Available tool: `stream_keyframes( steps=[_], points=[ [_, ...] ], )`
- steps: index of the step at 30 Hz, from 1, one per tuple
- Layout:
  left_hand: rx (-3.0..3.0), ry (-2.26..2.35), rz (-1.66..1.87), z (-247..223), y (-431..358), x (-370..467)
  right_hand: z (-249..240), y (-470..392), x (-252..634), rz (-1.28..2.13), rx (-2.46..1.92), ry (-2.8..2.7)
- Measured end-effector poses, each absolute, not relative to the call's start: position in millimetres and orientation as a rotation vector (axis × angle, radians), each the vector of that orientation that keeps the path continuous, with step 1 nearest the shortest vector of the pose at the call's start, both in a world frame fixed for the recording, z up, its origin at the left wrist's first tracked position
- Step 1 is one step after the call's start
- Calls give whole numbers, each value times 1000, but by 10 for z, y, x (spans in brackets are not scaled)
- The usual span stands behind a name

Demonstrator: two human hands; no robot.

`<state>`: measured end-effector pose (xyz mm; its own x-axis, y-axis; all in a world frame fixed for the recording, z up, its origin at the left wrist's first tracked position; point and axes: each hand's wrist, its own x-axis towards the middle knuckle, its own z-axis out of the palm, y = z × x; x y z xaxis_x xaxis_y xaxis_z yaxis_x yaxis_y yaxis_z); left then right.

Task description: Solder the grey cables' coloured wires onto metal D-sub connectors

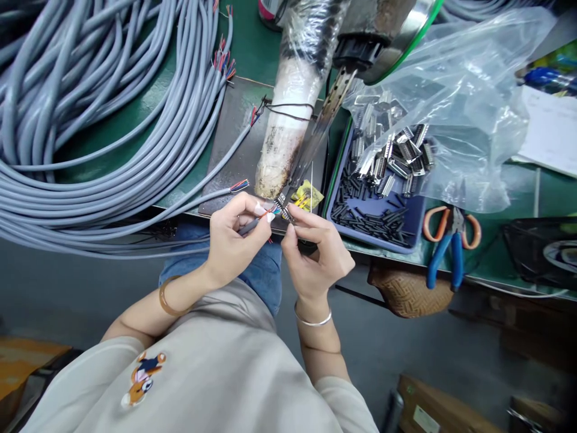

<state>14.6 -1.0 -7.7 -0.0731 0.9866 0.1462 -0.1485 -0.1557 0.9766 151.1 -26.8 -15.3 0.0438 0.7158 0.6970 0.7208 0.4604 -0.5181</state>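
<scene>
My left hand (238,236) pinches the end of a grey cable (249,227), its thin coloured wires (272,211) fanned out past the fingertips. Facing it, my right hand (319,248) grips a small metal multi-pin connector (283,207) between thumb and fingers. The wire ends meet or nearly meet the connector; whether any are joined I cannot tell. Just above both hands hang the pointed tip of a dark metal tool (300,168) and a wide tube wrapped in white and clear film (288,108). A yellow sponge-like piece (309,195) lies behind the connector.
Bundled grey cables (112,198) cover the left of the green table (148,114). At right, a blue tray (417,231) holds metal connectors (406,153) and short black tubes (367,219), partly under a clear plastic bag (478,108). Pliers (446,252) and orange-handled cutters (472,231) overhang the front edge.
</scene>
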Motion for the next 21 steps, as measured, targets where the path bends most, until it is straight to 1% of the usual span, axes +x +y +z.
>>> stream_keyframes(
  steps=[12,18,21],
  points=[
    [1208,1144,1423,17,18,158,-123,-235,1503,-2,-1246,-1661],
    [1106,1140,1296,-2,-15,128,-160,-301,1518,-103,-1233,-1755],
    [1084,1100,1302,-30,-41,115,-189,-317,1526,-57,-1231,-1748]
  ],
)
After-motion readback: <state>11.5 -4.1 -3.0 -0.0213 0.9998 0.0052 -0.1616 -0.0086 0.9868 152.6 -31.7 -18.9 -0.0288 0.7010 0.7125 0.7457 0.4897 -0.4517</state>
